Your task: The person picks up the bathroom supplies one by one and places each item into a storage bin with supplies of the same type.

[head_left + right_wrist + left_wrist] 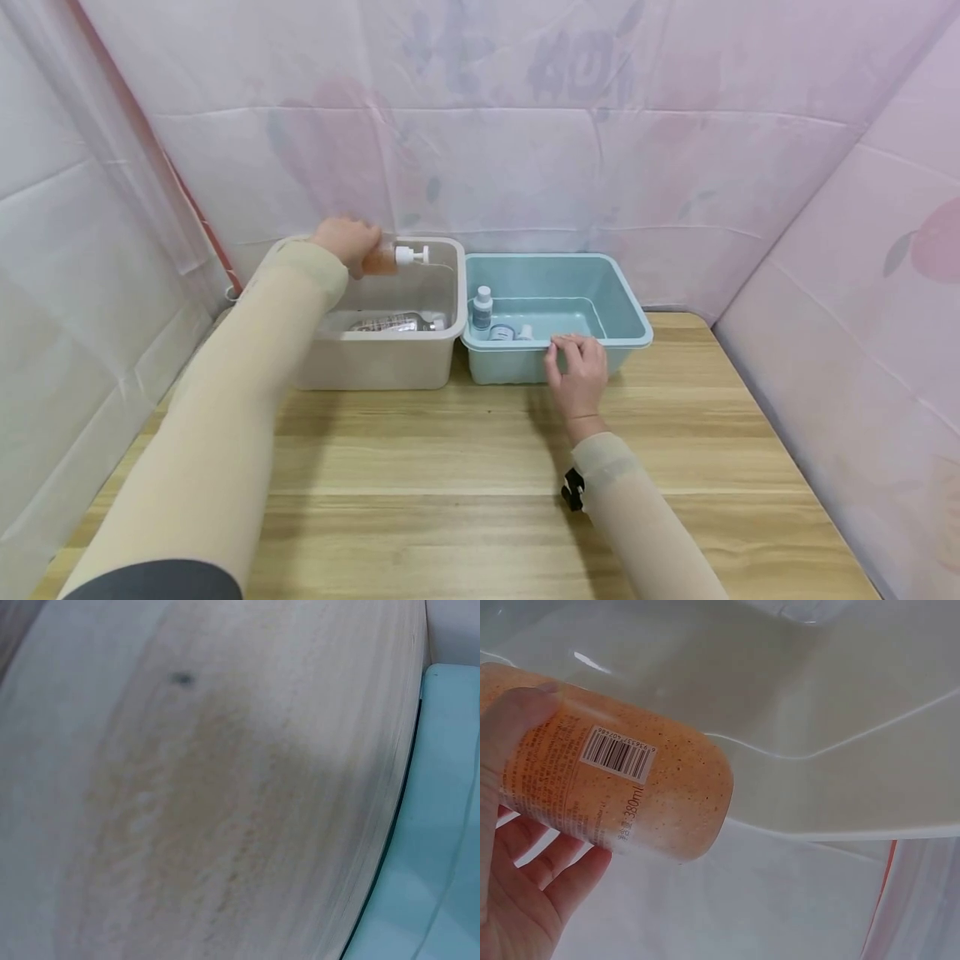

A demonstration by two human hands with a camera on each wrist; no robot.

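Nearest the head camera, two forearms in beige sleeves reach out over the wooden worktop (465, 500). On the person's left, the left hand (347, 242) is raised above the beige bin (382, 367), its fingers (551, 866) and thumb curled round an orange pump bottle (382, 258). That bottle lies roughly level in the air, its white pump head pointing toward the blue bin; the left wrist view shows its speckled orange body (645, 787) with a barcode label, the pale bin wall behind it.

Over on the other side, the right hand (577, 379) rests at the near rim of the blue bin (630, 333), its fingers loosely bent and slightly spread, the tips touching the rim; they hold nothing. The right wrist view shows only blurred wood grain and a corner of the blue bin (442, 825).

Inside the beige bin lies a clear bottle (393, 322) on its side. Inside the blue bin a small white-capped bottle (482, 307) stands upright at the left wall, with two small containers (510, 332) just beside it.

Both bins sit side by side, touching, at the far edge of the worktop. Pale pink floral sheeting (525, 125) encloses the space behind and at both sides.
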